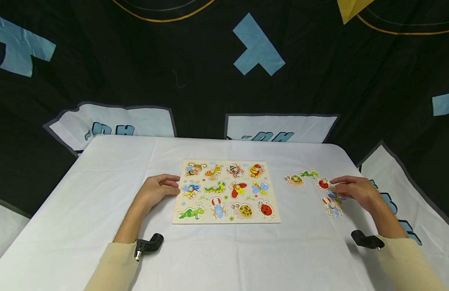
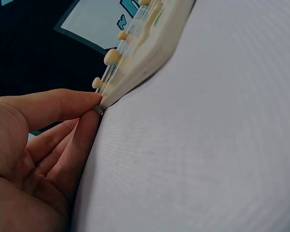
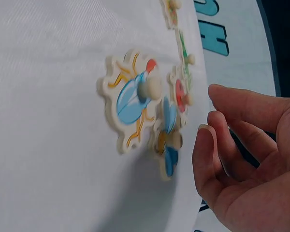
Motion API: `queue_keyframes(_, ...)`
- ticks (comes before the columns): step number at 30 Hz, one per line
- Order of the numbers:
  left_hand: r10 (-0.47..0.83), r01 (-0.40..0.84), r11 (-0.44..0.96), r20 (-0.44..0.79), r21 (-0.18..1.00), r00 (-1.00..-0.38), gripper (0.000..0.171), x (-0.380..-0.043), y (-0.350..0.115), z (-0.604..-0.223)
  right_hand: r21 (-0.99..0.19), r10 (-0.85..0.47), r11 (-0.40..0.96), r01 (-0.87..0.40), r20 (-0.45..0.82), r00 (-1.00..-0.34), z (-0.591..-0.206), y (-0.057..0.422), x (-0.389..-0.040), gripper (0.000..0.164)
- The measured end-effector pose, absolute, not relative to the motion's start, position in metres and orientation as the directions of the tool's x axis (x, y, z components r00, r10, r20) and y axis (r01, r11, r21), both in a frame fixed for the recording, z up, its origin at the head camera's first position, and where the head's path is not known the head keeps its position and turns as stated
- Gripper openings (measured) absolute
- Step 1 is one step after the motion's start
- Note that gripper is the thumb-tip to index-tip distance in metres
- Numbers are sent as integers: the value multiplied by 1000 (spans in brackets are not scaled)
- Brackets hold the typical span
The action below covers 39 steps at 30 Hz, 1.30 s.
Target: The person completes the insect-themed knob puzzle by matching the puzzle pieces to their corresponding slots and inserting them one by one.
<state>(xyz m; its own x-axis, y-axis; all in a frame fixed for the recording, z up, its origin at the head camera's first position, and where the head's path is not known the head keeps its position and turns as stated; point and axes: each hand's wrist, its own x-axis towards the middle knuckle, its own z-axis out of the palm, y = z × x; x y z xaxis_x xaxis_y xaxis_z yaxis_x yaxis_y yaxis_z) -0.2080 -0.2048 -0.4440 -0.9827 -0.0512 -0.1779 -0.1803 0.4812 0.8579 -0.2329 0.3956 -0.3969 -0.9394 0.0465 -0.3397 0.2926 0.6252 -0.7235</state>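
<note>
Take clock directions from the board's centre, 12 o'clock pointing away from the wearer. Nearest, at 8 o'clock and between 3 and 4: beige cloth sleeves (image 1: 113,266) and black plastic wrist mounts (image 1: 150,243), above a white cloth-covered table (image 1: 239,262).

Next, at 9 o'clock: left hand (image 1: 157,192), lightly pinching the left edge of a pale wooden rectangular puzzle board (image 1: 221,195) bearing coloured insect pictures; presumably so held to prevent sliding. In the left wrist view, note cream rounded pegs (image 2: 111,57) on the board's face. Impossible to tell exactly which pictures are fitted pieces.

At 3 o'clock, well apart from the board: right hand (image 1: 355,192), fingers bent, with a modest gap between thumb and fingertips and nothing visibly held.

Just beside the fingertips and beyond, near to far: blue-bodied, orange-legged wooden piece (image 3: 128,108); blue-winged wooden piece (image 3: 162,143); red ladybird piece (image 1: 323,184); red-and-yellow snail piece (image 1: 294,180); green insect piece (image 1: 309,173). All picture side up, probably for ready pinching by the knob.

Farthest, at 12 o'clock: black fabric backdrop (image 1: 202,52) with pale-blue angular patches (image 1: 259,46).
</note>
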Motion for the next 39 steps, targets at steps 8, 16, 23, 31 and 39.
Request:
queue_keyframes(8, -46, -182, 474, -182, 861, -982, 49, -208, -204, -444, -746, 29, 581, 324, -379, -925, -403, 407, -229, 39)
queue_keyframes(16, -45, -177, 479, -178, 860, -983, 48, -209, -204, -445, -678, 42, 650, 342, -417, -908, -409, 417, -226, 38)
queue_keyframes(23, -48, -176, 482, -174, 858, -984, 49, -210, -205, -445, -703, 10, 626, 337, -425, -905, -414, 422, -223, 36)
queue_keyframes(31, -56, -194, 471, -190, 861, -980, 50, -209, -205, -444, -692, 45, 632, 349, -416, -908, -415, 420, -224, 38)
queue_keyframes(39, -68, -210, 470, -203, 857, -977, 51, -209, -204, -443, -684, 72, 628, 371, -424, -903, -415, 419, -225, 34)
